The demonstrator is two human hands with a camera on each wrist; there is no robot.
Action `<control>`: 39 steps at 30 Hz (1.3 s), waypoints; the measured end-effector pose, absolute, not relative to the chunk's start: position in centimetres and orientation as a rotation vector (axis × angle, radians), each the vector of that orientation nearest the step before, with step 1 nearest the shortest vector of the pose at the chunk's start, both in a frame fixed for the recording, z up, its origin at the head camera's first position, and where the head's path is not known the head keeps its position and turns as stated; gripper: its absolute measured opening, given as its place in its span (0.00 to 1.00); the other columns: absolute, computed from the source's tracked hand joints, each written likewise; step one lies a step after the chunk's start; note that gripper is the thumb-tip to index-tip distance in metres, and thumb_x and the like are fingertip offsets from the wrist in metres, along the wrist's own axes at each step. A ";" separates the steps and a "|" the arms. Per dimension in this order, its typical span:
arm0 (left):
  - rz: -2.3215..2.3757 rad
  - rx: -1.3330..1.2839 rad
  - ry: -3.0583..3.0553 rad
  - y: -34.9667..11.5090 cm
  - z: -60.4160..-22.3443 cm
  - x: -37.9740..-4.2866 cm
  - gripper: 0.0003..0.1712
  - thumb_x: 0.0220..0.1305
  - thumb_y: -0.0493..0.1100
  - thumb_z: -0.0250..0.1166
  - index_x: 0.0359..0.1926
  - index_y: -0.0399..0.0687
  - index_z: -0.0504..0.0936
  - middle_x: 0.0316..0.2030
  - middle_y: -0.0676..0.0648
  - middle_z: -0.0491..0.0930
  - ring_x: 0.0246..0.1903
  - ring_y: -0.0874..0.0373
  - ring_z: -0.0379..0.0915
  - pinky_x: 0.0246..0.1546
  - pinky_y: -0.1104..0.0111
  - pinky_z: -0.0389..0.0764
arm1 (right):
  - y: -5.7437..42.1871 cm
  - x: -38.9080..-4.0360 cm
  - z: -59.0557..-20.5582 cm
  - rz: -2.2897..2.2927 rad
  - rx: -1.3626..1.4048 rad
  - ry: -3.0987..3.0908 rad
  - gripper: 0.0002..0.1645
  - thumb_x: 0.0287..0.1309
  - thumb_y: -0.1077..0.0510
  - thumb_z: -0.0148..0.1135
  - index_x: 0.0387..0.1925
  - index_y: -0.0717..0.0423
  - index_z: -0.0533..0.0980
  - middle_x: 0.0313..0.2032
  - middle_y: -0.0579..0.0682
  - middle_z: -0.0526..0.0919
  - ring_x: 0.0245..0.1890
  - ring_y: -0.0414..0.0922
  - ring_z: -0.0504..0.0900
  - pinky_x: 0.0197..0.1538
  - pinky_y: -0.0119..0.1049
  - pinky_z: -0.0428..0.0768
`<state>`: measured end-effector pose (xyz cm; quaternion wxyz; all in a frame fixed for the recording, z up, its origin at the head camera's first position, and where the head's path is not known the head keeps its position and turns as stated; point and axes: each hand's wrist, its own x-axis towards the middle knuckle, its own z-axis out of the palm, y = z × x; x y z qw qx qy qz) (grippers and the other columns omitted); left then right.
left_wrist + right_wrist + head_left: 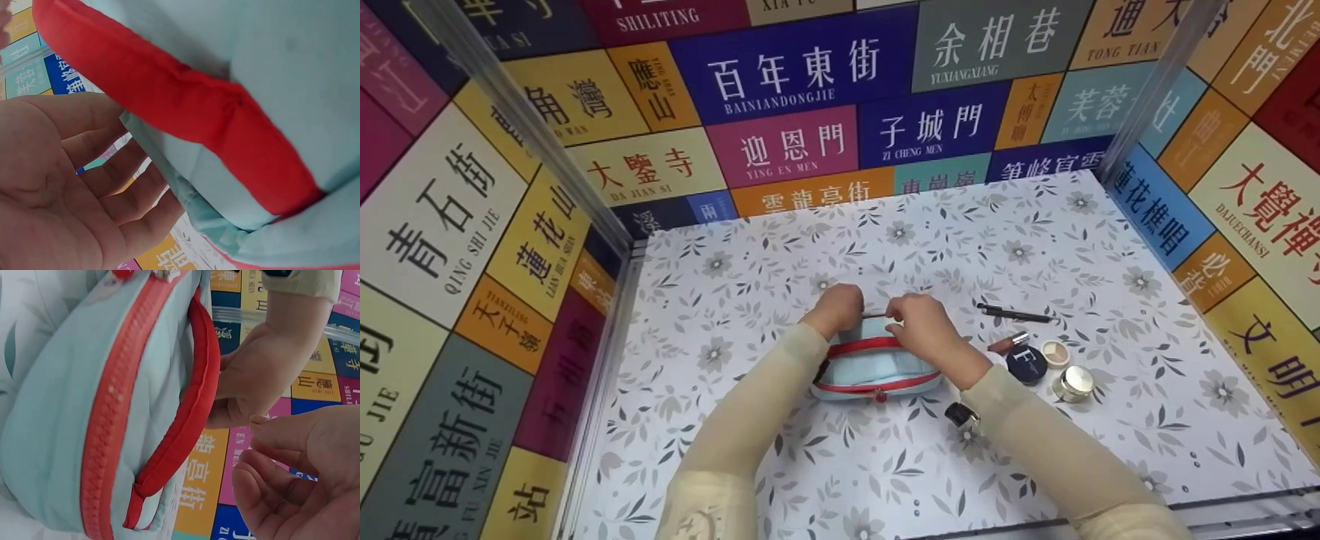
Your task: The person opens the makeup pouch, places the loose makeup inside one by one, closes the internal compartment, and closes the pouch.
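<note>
On the white, flower-patterned counter (697,450), we see a light-blue fabric pouch (877,369) with red zip edging and a padded red strap (201,410) lying in front of us, and our left hand (838,309) reaches past its far edge with fingers extended, seemingly touching the cloth that hides their tips. Our right hand (924,326) holds nothing, its fingers loosely curled just beside the pouch. Rightward lie a slim black pencil (1014,313), a round dark-blue compact (1026,365) and a gold-lidded jar (1074,384).
</note>
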<state>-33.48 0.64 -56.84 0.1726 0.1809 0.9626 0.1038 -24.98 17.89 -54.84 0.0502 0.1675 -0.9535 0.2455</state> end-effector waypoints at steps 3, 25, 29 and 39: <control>0.287 0.521 2.732 0.6 -56.9 -33.5 0.10 0.69 0.36 0.64 0.45 0.43 0.90 0.44 0.43 0.89 0.42 0.48 0.81 0.57 0.57 0.84 | 17.6 -24.1 -54.9 0.761 0.548 -2.881 0.06 0.59 0.62 0.75 0.38 0.60 0.86 0.33 0.55 0.87 0.36 0.54 0.85 0.44 0.51 0.83; 0.256 0.618 2.790 0.6 -57.3 -33.3 0.08 0.70 0.36 0.62 0.38 0.41 0.88 0.39 0.42 0.89 0.32 0.50 0.70 0.48 0.55 0.84 | 15.7 -19.3 -57.5 0.667 0.830 -2.783 0.19 0.51 0.58 0.78 0.22 0.52 0.72 0.17 0.45 0.73 0.20 0.43 0.72 0.26 0.37 0.68; 0.225 0.664 2.788 0.6 -57.3 -33.4 0.10 0.69 0.36 0.61 0.36 0.40 0.88 0.37 0.41 0.89 0.31 0.51 0.69 0.48 0.55 0.84 | 15.4 -18.8 -58.2 0.644 0.831 -2.819 0.21 0.51 0.57 0.78 0.20 0.51 0.70 0.15 0.44 0.71 0.20 0.44 0.73 0.25 0.37 0.67; 0.252 0.633 2.740 0.6 -56.9 -33.4 0.11 0.69 0.36 0.62 0.45 0.40 0.89 0.44 0.41 0.90 0.37 0.49 0.75 0.53 0.56 0.84 | 15.1 -17.9 -58.6 0.483 0.756 -2.876 0.20 0.52 0.52 0.79 0.23 0.52 0.73 0.17 0.48 0.75 0.21 0.54 0.80 0.26 0.50 0.77</control>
